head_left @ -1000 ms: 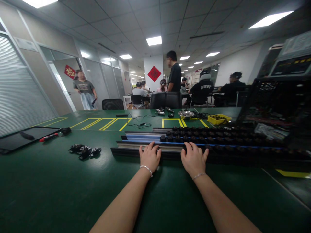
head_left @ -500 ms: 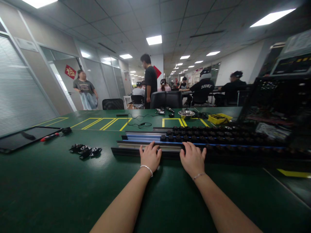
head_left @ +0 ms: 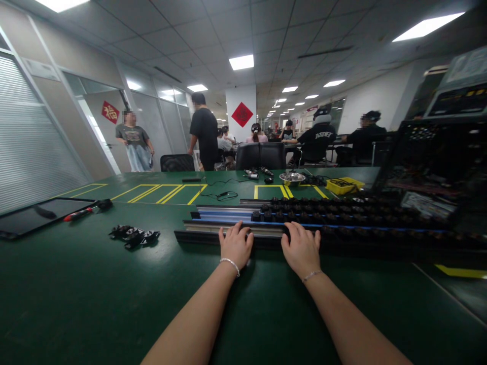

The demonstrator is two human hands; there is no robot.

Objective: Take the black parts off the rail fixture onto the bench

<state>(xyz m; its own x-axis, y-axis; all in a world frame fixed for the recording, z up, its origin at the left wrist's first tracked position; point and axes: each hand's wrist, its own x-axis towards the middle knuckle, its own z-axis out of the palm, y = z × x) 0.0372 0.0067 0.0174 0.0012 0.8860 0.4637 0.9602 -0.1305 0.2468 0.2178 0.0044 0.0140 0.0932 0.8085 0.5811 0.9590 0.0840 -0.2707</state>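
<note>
Long dark rails [head_left: 198,236] lie side by side across the green table, some with a blue strip. Rows of small black parts [head_left: 300,217] sit along their right portion. My left hand [head_left: 235,248] rests on the front rail near its left end, fingers apart and slightly bent. Farther right on the same rail lies my right hand [head_left: 303,249], its fingers also spread. Neither hand closes around anything visible; the rail's surface under the fingertips is hidden. A small pile of loose black parts [head_left: 134,236] lies on the table to the left.
A dark flat panel [head_left: 41,215] and a red-handled tool [head_left: 79,214] lie at the left. At the back are a metal bowl [head_left: 292,178], a yellow tray [head_left: 344,186] and cables. Dark equipment [head_left: 426,157] stands at the right. Several people are beyond the table.
Both my hands stay in nearly the same place; the right fingers have drawn together slightly. In the background, a standing person in dark clothes has moved left.
</note>
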